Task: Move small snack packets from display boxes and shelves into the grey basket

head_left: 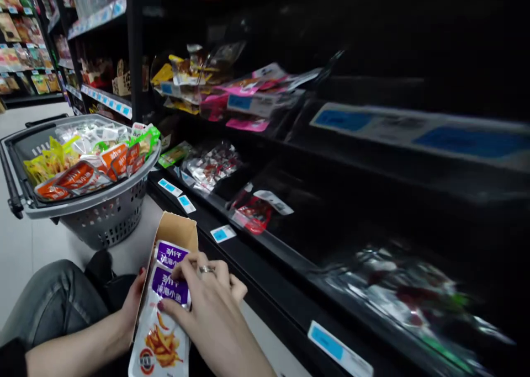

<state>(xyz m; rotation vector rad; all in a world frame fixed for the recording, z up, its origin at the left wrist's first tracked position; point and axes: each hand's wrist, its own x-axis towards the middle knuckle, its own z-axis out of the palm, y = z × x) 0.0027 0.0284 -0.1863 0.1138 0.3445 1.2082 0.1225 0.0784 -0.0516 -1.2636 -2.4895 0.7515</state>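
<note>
Right hand (209, 291): pinching front fish-snack packet (161, 333).
Left hand (131, 305): gripping cardboard box (179, 229).
Rear packet (168, 254): boxed — work unfinished, I judge.

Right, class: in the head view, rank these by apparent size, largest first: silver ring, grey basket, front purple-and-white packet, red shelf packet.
1. Grey basket
2. Front purple-and-white packet
3. Red shelf packet
4. Silver ring

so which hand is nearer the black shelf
Right. The right hand is beside the black shelf; the left hand is farther off, on the opposite side of the cardboard box.
</note>
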